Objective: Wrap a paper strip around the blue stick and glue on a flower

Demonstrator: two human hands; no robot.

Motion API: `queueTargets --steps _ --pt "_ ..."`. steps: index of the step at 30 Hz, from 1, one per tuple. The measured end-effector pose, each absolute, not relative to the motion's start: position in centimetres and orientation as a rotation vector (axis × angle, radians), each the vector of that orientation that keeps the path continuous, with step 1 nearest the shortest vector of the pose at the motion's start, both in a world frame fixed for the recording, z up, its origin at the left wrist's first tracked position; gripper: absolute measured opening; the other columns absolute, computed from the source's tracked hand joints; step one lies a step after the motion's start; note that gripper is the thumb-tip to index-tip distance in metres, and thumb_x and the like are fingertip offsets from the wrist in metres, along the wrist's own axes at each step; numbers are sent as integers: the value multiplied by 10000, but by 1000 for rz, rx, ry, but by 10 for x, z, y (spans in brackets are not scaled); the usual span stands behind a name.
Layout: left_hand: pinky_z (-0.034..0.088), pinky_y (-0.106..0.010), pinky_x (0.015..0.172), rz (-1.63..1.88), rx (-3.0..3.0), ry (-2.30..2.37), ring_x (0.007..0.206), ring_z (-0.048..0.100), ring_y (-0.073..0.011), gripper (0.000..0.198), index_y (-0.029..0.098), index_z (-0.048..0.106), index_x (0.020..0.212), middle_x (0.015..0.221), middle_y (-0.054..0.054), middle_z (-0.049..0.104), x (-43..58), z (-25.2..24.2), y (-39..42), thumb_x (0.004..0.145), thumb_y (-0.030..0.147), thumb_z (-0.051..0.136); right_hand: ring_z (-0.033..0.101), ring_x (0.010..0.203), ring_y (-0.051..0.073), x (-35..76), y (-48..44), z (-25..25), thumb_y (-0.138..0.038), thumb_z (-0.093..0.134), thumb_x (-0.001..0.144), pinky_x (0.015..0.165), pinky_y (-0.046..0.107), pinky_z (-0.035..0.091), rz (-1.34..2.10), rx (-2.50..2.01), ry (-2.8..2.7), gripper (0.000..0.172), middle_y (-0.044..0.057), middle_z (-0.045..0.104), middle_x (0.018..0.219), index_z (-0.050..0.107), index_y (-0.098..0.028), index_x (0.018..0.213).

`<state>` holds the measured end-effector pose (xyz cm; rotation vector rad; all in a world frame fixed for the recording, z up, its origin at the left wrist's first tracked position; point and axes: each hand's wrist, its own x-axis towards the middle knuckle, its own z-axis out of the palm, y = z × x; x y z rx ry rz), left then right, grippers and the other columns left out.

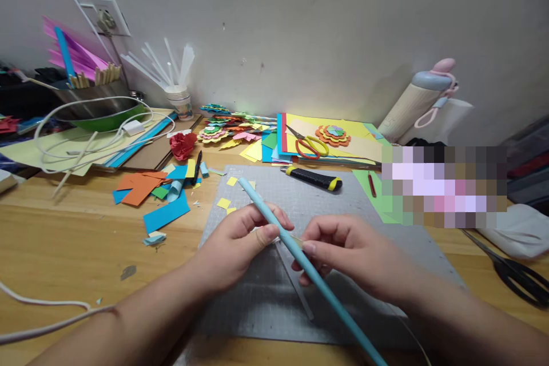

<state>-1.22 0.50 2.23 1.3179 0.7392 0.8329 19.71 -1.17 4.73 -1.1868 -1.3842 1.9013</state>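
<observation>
A long light-blue rolled paper tube (330, 291) slants across the view above the grey cutting mat (364, 297). My left hand (244, 240) is closed round its upper part, thumb on the near side. Just right of the tube, my right hand (347, 251) pinches a thin pale strand (295, 238) that meets the tube; its far end is hidden behind the left thumb. Some fingers of that hand pass behind the tube. A translucent white stick (295, 283) shows below the hands, over the mat.
Behind the hands lie a black-and-yellow utility knife (315, 178) and scissors (311, 146) on coloured paper. Paper scraps (165, 217) and a red crumpled paper ball (182, 145) are at left. Black scissors (521, 280) sit at right. A cup of white sticks (179, 102) stands against the wall.
</observation>
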Motion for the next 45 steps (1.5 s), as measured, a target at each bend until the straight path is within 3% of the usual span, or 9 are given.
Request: queueTargets --steps 11,16,20,30,34,37,41,43,45 --pt "425 -354 837 865 1266 918 849 573 -174 175 198 625 911 877 -18 630 -9 25 2 849 362 617 605 659 113 186 -19 46 -285 659 802 635 233 458 1599 -1265 -1593 145 -10 639 678 585 -172 749" --pt "454 -320 811 876 1069 862 851 619 -169 264 220 670 969 882 -17 684 -6 27 1 746 344 738 630 613 125 184 -18 49 -415 747 726 597 244 485 1753 -1225 -1376 292 -9 631 666 599 -163 726" --pt "467 -315 762 774 1170 796 782 629 -174 158 191 722 818 822 -37 702 -4 30 1 745 331 720 635 606 127 182 -19 47 -424 804 664 581 243 494 1792 -1190 -1307 325 -27 599 650 608 -167 703" --pt "447 -314 699 847 1127 1067 667 590 -175 293 156 715 672 669 -51 675 -14 29 14 701 447 732 688 614 142 226 12 47 -501 686 784 550 234 493 2011 -1246 -1562 353 60 736 756 625 -154 766" --pt "471 -324 775 1027 816 972 754 615 -184 233 166 724 713 748 -59 696 -20 33 24 696 396 752 552 396 90 256 39 42 -709 441 815 420 206 395 1845 -1189 -1354 533 -35 604 495 512 -208 646" --pt "485 -272 724 1268 511 979 696 600 -126 110 178 695 697 712 -9 677 -28 42 35 751 271 719 589 456 103 246 42 36 -584 499 857 425 209 404 1803 -1324 -1398 434 15 659 585 567 -186 697" --pt "477 -233 665 1461 274 1055 614 586 -86 180 164 656 666 635 15 642 -39 48 48 833 228 634 573 431 115 197 15 36 -391 519 902 399 214 373 1757 -1438 -1760 244 23 691 651 655 -195 955" --pt "474 -226 660 1498 249 1070 609 590 -81 188 164 650 666 640 15 648 -41 47 52 841 227 624 668 678 165 168 -1 38 -327 479 929 606 276 488 1400 -1328 -2122 278 52 744 872 642 -257 1143" --pt "473 -222 665 1515 248 1070 602 590 -79 172 171 644 664 645 18 653 -43 45 54 828 220 635 659 968 249 143 -10 38 -350 462 941 808 369 485 1116 -1251 -2376 365 92 686 1187 583 -285 1278"
